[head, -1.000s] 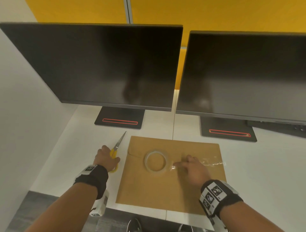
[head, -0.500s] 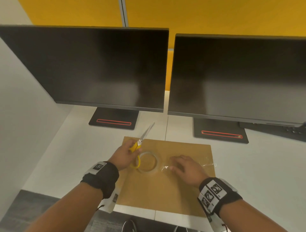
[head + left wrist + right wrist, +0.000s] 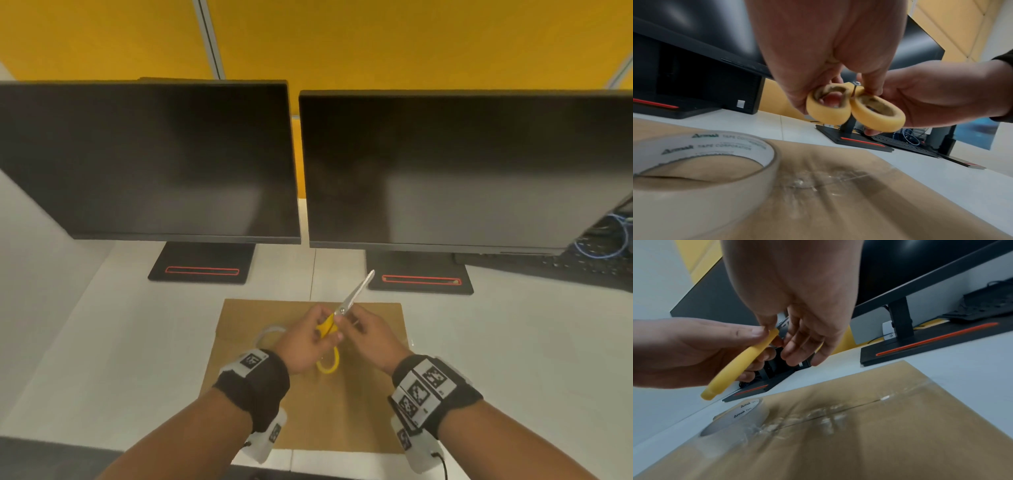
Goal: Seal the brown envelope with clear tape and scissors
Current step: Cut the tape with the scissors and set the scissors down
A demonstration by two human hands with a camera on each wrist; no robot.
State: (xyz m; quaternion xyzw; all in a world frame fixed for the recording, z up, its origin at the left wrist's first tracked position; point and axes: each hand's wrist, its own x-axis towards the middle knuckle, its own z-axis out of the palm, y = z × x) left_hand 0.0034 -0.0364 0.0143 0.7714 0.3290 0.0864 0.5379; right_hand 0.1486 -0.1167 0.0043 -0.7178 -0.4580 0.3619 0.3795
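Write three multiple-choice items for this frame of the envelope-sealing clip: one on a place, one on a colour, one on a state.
1. Where is the tape roll?
A. On the brown envelope
B. On a monitor base
C. In the right hand

2. What colour are the handles of the scissors?
A. Red
B. Yellow
C. Black

3. How do the scissors stand now?
A. Flat on the desk
B. Lying inside the tape roll
C. Held up over the envelope, blades closed

Key: 1 A, the left wrist view shows the roll flat on the brown paper. 2 B, both loops are yellow. 3 C, the left hand grips the handles, the right hand meets it near the pivot, and the blades point away as one.
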